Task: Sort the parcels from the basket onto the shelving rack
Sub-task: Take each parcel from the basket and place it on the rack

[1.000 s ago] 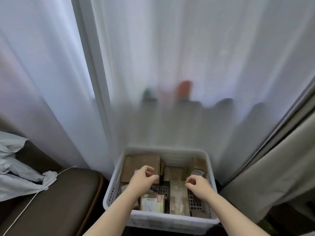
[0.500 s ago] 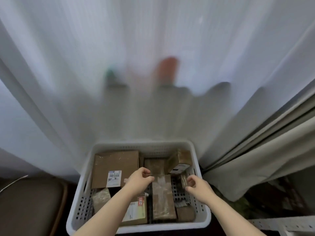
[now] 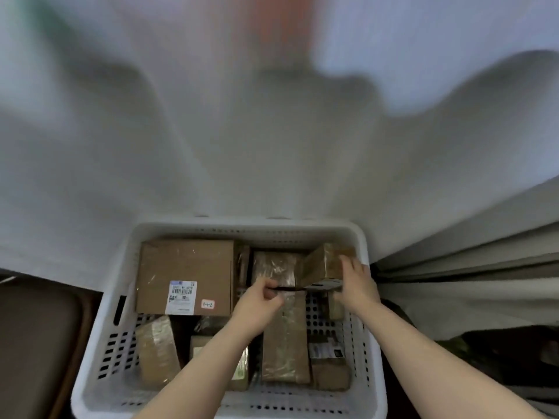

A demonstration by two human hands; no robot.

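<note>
**Head view: both hands on a small parcel in the basket**

Head view shows us a small brown parcel (image 3: 322, 266) at the far right corner of the white basket (image 3: 102, 343), tilted up on one edge, its lower face showing a pale label. Our right hand (image 3: 357, 285) grips it from the right side, fingers (image 3: 348, 263) curled over its top face and closed on the cardboard. Our left hand (image 3: 260, 303) sits just left of the parcel, its fingers (image 3: 267, 284) pressed together in a pinch at the parcel's lower left corner; we cannot tell whether they pinch the box edge or a strip of tape there.

The parcel is wrapped in glossy clear tape that catches the light. Beneath and beside it lie other taped boxes: a squarish one (image 3: 273, 266) just to its left and a long narrow parcel (image 3: 284, 340) running toward us under the left hand. A large flat carton (image 3: 184, 267) fills the far left of the basket, bearing a white barcode label (image 3: 182, 296) and a small red-edged sticker (image 3: 208, 304) with handwriting. Smaller taped packets lie along the near side, partly hidden by our forearms.

Behind the basket hangs a white sheer curtain (image 3: 272, 146), blurred. A heavier grey curtain (image 3: 469, 267) falls at the right, and a brown cushioned seat (image 3: 33, 343) sits at the left.
</note>
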